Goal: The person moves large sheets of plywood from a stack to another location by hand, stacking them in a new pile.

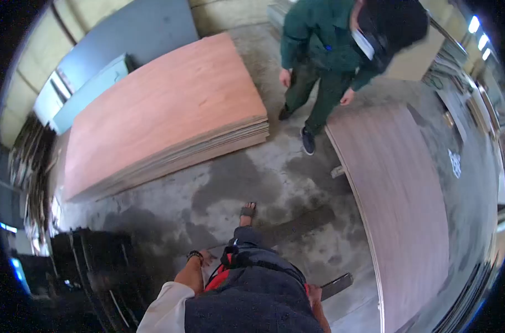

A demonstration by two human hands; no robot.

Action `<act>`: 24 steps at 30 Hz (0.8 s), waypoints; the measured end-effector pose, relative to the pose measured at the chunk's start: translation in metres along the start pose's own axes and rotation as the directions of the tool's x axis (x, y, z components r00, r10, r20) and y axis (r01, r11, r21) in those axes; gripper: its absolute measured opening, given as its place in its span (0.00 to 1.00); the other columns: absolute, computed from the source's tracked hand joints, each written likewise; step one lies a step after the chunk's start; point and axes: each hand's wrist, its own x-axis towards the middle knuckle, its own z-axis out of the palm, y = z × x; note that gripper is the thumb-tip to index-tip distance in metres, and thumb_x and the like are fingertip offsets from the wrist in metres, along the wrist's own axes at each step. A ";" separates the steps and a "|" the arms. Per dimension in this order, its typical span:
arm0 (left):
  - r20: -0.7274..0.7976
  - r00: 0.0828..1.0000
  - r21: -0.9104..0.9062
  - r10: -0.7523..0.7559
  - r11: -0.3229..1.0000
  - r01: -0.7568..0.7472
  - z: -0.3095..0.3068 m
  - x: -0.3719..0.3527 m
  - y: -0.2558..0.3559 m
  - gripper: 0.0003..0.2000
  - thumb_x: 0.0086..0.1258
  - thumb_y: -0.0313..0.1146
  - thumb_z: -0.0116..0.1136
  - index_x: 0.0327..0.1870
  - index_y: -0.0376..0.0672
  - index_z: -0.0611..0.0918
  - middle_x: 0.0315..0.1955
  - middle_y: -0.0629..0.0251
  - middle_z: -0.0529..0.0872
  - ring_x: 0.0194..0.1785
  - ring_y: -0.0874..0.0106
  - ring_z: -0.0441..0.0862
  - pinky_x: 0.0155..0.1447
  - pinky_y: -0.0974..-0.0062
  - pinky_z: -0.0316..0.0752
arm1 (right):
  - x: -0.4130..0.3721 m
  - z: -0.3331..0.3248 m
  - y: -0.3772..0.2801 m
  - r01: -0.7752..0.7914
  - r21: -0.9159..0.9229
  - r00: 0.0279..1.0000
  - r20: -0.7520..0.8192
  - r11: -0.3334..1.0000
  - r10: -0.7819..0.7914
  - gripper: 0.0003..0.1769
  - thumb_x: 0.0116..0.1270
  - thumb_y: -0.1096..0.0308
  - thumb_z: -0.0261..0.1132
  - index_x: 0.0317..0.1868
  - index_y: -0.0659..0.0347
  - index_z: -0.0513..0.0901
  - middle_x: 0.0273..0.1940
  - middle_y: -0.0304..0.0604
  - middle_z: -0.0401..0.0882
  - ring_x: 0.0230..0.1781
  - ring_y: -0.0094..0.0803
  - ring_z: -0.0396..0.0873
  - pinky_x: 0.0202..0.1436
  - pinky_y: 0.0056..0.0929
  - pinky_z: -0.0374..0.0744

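Note:
My left hand [208,257], with a dark band at its wrist, hangs beside my left hip. Its fingers look loosely apart, with nothing visible in them. By my right hip, my right hand [314,292] is closed at the near end of a dark flat bar [338,285], which juts out to the right. My body hides part of that grip. Red cloth [218,280] shows at my waist. To my right lies a stack of brownish wood panels [394,194], nearer to my right hand than the other stack.
A tall stack of pinkish plywood sheets [169,105] stands ahead on the left. Beyond the right-hand panels, a person in green [322,50] stands with both hands lowered. Grey boards [136,39] lean at the back wall. Dark equipment [91,272] is at lower left. Wet patches mark the concrete floor [285,183].

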 end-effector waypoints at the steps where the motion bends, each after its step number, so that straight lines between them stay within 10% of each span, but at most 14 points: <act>1: -0.057 0.998 -0.073 -0.025 0.997 0.021 -0.001 0.003 -0.004 0.17 0.52 0.46 0.51 0.35 0.41 0.78 0.32 0.54 0.79 0.35 0.58 0.76 0.39 0.67 0.71 | 0.007 -0.003 0.009 0.126 -0.238 0.989 0.105 0.963 -0.104 0.09 0.52 0.69 0.53 0.32 0.63 0.76 0.30 0.42 0.75 0.31 0.32 0.73 0.36 0.29 0.70; 5: -0.567 0.819 -0.474 -0.088 0.848 -0.237 -0.052 0.011 0.028 0.14 0.53 0.43 0.51 0.29 0.40 0.80 0.23 0.56 0.80 0.30 0.63 0.78 0.36 0.70 0.71 | 0.053 -0.028 -0.003 0.351 -0.362 0.915 -0.063 0.864 -0.398 0.08 0.53 0.68 0.53 0.31 0.64 0.75 0.31 0.45 0.75 0.30 0.35 0.75 0.32 0.32 0.72; 6: -0.384 0.898 -0.814 -0.213 0.538 -0.220 -0.070 0.013 0.044 0.14 0.54 0.40 0.51 0.33 0.38 0.79 0.23 0.58 0.80 0.27 0.68 0.77 0.35 0.72 0.71 | 0.072 -0.039 -0.015 -0.035 0.314 0.999 0.017 0.949 0.031 0.09 0.54 0.68 0.53 0.33 0.64 0.74 0.31 0.46 0.75 0.29 0.35 0.75 0.29 0.31 0.72; 7: -0.411 0.895 -0.833 -0.171 0.470 -0.293 -0.084 0.015 0.058 0.14 0.55 0.39 0.51 0.35 0.36 0.78 0.23 0.59 0.80 0.28 0.71 0.76 0.35 0.73 0.70 | 0.088 -0.052 -0.031 -0.468 0.752 0.881 0.353 0.464 0.316 0.10 0.55 0.68 0.53 0.35 0.64 0.74 0.30 0.47 0.74 0.27 0.35 0.76 0.26 0.30 0.73; 10: -0.506 0.862 -0.731 -0.012 0.537 -0.421 -0.115 0.019 0.093 0.16 0.57 0.37 0.50 0.41 0.33 0.74 0.27 0.61 0.80 0.30 0.73 0.76 0.36 0.73 0.70 | 0.115 -0.088 -0.083 -0.389 0.830 0.914 0.294 0.399 0.278 0.11 0.56 0.69 0.50 0.39 0.63 0.71 0.29 0.46 0.74 0.24 0.33 0.75 0.21 0.25 0.73; 18: -0.595 0.794 -0.494 0.123 0.723 -0.482 -0.098 -0.007 0.096 0.17 0.52 0.43 0.53 0.34 0.38 0.78 0.26 0.54 0.80 0.32 0.63 0.77 0.36 0.69 0.70 | 0.110 -0.079 -0.109 -0.499 0.718 0.861 0.348 0.485 0.370 0.16 0.55 0.65 0.51 0.44 0.62 0.69 0.31 0.45 0.74 0.25 0.33 0.75 0.29 0.28 0.75; 20: -0.520 0.843 -0.414 0.137 0.823 -0.389 -0.046 0.051 0.044 0.19 0.52 0.48 0.51 0.33 0.40 0.79 0.27 0.52 0.79 0.33 0.60 0.77 0.38 0.67 0.70 | 0.104 -0.059 -0.062 -0.184 0.241 0.951 0.287 0.953 0.111 0.17 0.55 0.63 0.51 0.43 0.63 0.71 0.34 0.46 0.75 0.27 0.36 0.75 0.34 0.31 0.73; 23: -0.448 0.887 -0.135 0.115 0.972 -0.194 0.008 0.067 -0.004 0.19 0.53 0.50 0.47 0.29 0.41 0.79 0.31 0.54 0.79 0.38 0.57 0.76 0.42 0.63 0.70 | 0.084 -0.026 -0.006 0.005 0.093 0.975 0.219 0.996 -0.026 0.15 0.55 0.63 0.52 0.40 0.64 0.73 0.32 0.45 0.75 0.27 0.35 0.75 0.34 0.30 0.72; 24: -0.499 0.856 -0.251 -0.134 0.968 0.005 0.041 0.094 -0.015 0.18 0.54 0.48 0.45 0.32 0.41 0.78 0.33 0.54 0.78 0.38 0.57 0.76 0.42 0.63 0.70 | 0.076 -0.014 0.014 -0.030 0.153 0.978 0.210 0.988 -0.003 0.15 0.55 0.63 0.52 0.38 0.64 0.74 0.32 0.45 0.76 0.27 0.34 0.74 0.34 0.30 0.72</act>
